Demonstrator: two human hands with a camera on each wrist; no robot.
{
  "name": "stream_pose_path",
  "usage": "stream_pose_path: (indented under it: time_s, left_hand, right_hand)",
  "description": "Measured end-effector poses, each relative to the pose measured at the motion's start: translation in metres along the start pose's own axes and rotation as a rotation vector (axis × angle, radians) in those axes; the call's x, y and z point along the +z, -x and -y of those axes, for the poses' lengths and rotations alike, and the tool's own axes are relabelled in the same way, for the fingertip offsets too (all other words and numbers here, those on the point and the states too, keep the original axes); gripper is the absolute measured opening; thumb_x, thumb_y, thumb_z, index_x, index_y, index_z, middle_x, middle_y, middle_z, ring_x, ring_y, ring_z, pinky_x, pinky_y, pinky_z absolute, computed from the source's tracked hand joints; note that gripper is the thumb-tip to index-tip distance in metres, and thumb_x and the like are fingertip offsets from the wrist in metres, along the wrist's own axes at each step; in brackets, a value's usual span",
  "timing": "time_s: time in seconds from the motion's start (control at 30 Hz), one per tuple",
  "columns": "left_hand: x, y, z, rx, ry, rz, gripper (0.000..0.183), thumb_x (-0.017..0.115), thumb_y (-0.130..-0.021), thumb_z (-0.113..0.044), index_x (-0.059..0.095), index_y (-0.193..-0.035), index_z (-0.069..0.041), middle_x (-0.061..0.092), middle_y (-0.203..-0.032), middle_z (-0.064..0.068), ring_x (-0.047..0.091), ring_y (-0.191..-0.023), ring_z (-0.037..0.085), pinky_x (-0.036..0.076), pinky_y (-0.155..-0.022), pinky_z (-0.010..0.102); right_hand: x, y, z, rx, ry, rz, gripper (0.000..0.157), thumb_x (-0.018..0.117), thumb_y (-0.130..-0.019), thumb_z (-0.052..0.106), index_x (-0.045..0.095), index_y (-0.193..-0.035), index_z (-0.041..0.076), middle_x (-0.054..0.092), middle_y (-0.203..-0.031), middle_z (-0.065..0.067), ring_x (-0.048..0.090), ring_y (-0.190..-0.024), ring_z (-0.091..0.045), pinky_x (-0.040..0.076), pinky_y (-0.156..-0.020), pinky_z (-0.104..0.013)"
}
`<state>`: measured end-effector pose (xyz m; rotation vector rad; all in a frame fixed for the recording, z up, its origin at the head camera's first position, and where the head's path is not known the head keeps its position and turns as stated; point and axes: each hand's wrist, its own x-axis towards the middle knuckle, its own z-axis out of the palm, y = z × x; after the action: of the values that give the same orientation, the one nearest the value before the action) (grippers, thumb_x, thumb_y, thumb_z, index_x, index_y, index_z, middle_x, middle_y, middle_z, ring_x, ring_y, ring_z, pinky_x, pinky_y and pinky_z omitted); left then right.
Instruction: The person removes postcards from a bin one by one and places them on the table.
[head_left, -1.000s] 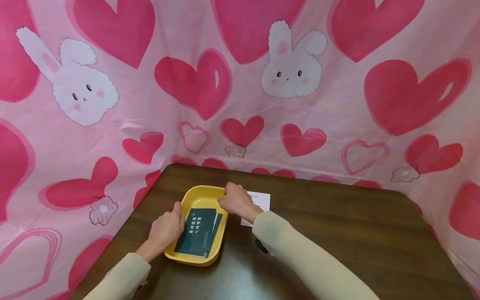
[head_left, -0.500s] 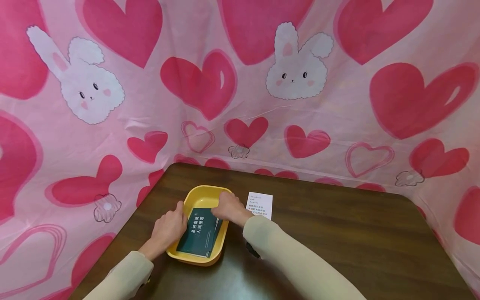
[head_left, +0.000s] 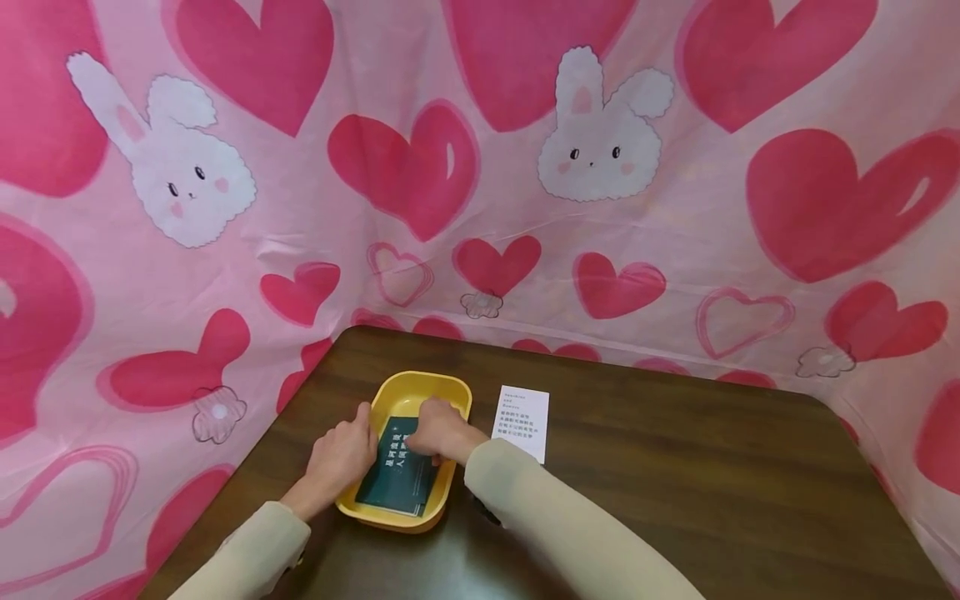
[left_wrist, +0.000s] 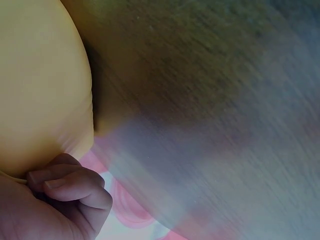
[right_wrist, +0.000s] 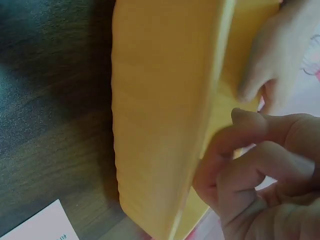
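Observation:
A yellow plastic tray [head_left: 459, 392] stands on the table, with dark green printed cards [head_left: 393, 483] lying in it. My left hand [head_left: 341, 454] grips the tray's left rim; in the left wrist view its fingers [left_wrist: 75, 185] curl at the yellow wall [left_wrist: 40, 75]. Inside the tray, my right hand [head_left: 442, 433] is over the upper right part of the cards and hides some of their white lettering. The right wrist view shows its fingers [right_wrist: 240, 170] bent beside the tray rim, but whether they pinch a card is hidden.
A white card [head_left: 522, 414] with printed text lies on the brown wooden table [head_left: 675, 483], just right of the tray. A pink cloth [head_left: 637, 225] with hearts and rabbits hangs behind and at the sides.
My right hand has moved left from the tray's right rim onto the green cards, uncovering the white card. My left hand stays on the left rim. The view has shifted slightly.

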<state>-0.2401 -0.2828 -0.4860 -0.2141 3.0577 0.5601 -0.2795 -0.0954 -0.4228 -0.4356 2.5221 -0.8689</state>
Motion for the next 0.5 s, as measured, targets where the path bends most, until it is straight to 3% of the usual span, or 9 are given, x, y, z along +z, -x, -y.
stream_pose_path:
  time_s: [0.27,0.5]
  left_hand:
    - [0.0,-0.001,0.001,0.005,-0.015,-0.012,0.047,0.063,-0.103,-0.02,0.042,-0.139,0.0,0.054,-0.075,0.007,0.056,-0.056,0.019,0.061,-0.061,0.039]
    - [0.002,0.0,-0.001,0.003,-0.013,-0.027,0.047,0.063,-0.102,-0.021,0.042,-0.14,0.0,0.053,-0.073,0.006,0.055,-0.055,0.019,0.061,-0.061,0.04]
  right_hand:
    - [0.014,0.003,-0.002,0.006,0.03,-0.028,0.059,0.082,-0.091,0.021,0.049,-0.133,-0.004,0.054,-0.101,-0.011,0.058,-0.088,-0.026,0.059,-0.088,-0.042]
    - [0.027,-0.001,0.0,0.05,0.078,-0.052,0.07,0.085,-0.087,0.018,0.044,-0.139,-0.004,0.059,-0.099,-0.014,0.062,-0.079,-0.026,0.062,-0.08,-0.044]
